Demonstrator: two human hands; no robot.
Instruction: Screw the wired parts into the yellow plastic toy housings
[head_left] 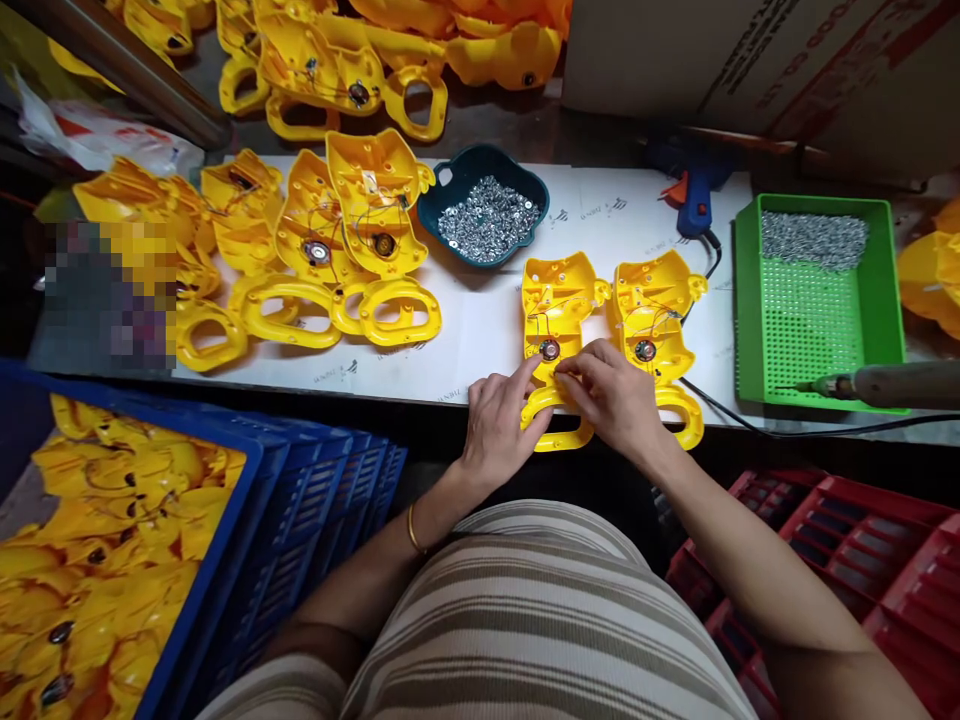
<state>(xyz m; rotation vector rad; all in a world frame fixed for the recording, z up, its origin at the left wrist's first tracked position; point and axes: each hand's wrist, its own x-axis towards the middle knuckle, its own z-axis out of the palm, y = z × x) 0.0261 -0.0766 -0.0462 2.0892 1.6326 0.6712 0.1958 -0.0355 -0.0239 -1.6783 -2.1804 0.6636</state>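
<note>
A yellow plastic toy shell [556, 292] lies open side up at the table's front edge, with thin wires and a small round speaker [550, 349] inside. My left hand [501, 420] grips its looped handle from the left, the index finger reaching beside the speaker. My right hand [616, 396] is closed in a pinch over the shell's lower right, just above the handle. Whatever its fingertips hold, if anything, is too small to tell. Just to the right lies a second yellow shell [652, 290] with its own speaker and wires, partly behind my right hand.
A dark green bowl [480, 250] of small metal parts stands behind, left of a blue glue gun [695, 205]. At right, a green basket [817, 385] holds screws beneath a screwdriver [885, 385]. More yellow shells [375, 210] lie left. Blue crates [300, 500] and red crates [847, 540] flank me.
</note>
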